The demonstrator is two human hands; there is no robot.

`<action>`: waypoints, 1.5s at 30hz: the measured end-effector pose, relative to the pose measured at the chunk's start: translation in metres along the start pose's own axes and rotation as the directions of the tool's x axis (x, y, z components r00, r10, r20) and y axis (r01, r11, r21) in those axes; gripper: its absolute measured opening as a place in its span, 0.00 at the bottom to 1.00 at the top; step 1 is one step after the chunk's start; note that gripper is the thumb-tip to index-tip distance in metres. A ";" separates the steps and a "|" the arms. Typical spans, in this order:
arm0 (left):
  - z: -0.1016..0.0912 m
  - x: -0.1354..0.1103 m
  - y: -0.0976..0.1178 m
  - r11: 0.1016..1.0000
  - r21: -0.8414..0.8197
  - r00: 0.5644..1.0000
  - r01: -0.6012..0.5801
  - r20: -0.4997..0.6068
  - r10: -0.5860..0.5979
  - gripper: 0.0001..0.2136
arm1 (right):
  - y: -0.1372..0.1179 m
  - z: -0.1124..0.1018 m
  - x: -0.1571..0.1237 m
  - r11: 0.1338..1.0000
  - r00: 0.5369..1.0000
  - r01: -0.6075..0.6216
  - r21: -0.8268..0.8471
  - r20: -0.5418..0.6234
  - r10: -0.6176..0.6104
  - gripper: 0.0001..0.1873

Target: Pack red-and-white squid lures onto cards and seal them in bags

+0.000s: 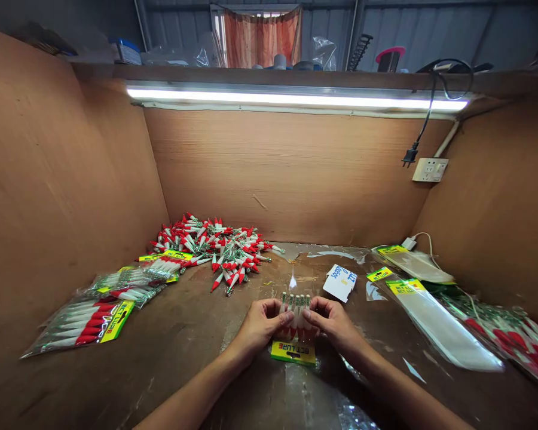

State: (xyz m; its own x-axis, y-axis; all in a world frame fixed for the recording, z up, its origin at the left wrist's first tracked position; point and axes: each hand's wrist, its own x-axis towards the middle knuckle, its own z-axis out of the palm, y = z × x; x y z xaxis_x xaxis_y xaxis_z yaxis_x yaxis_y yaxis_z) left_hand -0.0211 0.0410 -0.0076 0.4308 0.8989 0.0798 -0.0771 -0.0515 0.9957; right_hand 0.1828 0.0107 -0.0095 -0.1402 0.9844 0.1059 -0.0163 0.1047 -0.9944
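Note:
Between my hands is a clear plastic bag of fishing lures (300, 328), with several red-and-white lures side by side and its yellow "BCT LURE" header (293, 352) toward me. My left hand (264, 322) pinches the bag's left side, thumb on top. On the right side my right hand (332, 322) grips it the same way. The lures' green-tinted ends point away from me. Just beyond them stands a small bright flame-like light (293, 280); I cannot make out its base. A white card (340, 283) with blue writing lies to the right.
A heap of loose red-and-white lures (219, 245) lies at the back left, with filled lure bags (83, 319) nearer me. At right are flat clear bags (448, 322) and more bagged lures (506, 334). A black plug (410, 155) hangs beside a wall socket (430, 170).

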 end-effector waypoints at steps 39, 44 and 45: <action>0.010 -0.001 -0.004 0.996 -0.058 0.991 0.063 -0.114 -0.069 0.27 | -0.015 -0.003 -0.005 0.796 0.868 0.284 -0.535 -0.209 -0.450 0.16; 0.017 -0.012 0.010 0.936 0.315 0.979 -0.158 -0.073 0.190 0.13 | -0.038 0.016 -0.010 0.404 0.805 0.493 -0.770 0.228 -0.548 0.14; 0.018 -0.015 0.013 0.904 0.382 0.972 -0.191 -0.055 0.229 0.12 | -0.039 0.020 -0.009 0.347 0.810 0.499 -0.794 0.285 -0.512 0.12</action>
State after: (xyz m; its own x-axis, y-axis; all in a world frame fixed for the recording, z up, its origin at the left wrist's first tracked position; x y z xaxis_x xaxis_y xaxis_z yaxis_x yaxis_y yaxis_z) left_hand -0.0125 0.0195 0.0047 0.3517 0.8859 0.3026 0.1916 -0.3845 0.9030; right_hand 0.1653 -0.0054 0.0279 -0.3874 0.7038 0.5954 0.7109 0.6393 -0.2931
